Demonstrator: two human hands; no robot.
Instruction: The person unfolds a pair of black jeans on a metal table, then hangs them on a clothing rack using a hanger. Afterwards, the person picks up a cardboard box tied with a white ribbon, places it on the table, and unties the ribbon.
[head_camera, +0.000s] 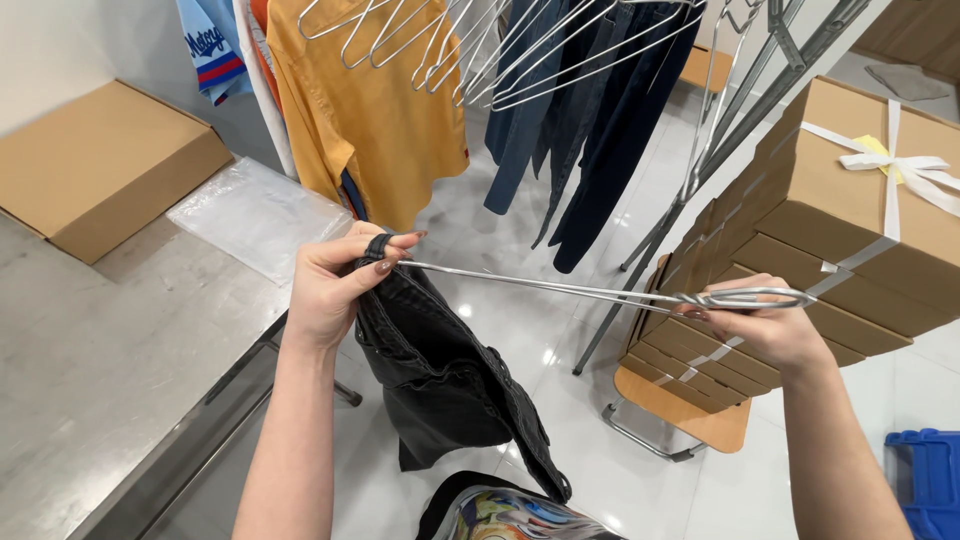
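My left hand (335, 285) pinches the belt loop of a black denim garment (440, 375) together with one end of a thin wire hanger (560, 287). The garment hangs down from that hand, over the floor. My right hand (765, 325) grips the twisted neck and hook end of the same hanger, held roughly level between both hands.
A clothes rack (720, 130) ahead carries several empty wire hangers, an orange shirt (370, 110) and dark blue jeans (590, 110). A steel table (90, 370) at left holds a cardboard box (95, 165) and a plastic bag (255, 215). Strapped flat cartons (850, 220) rest on a chair at right.
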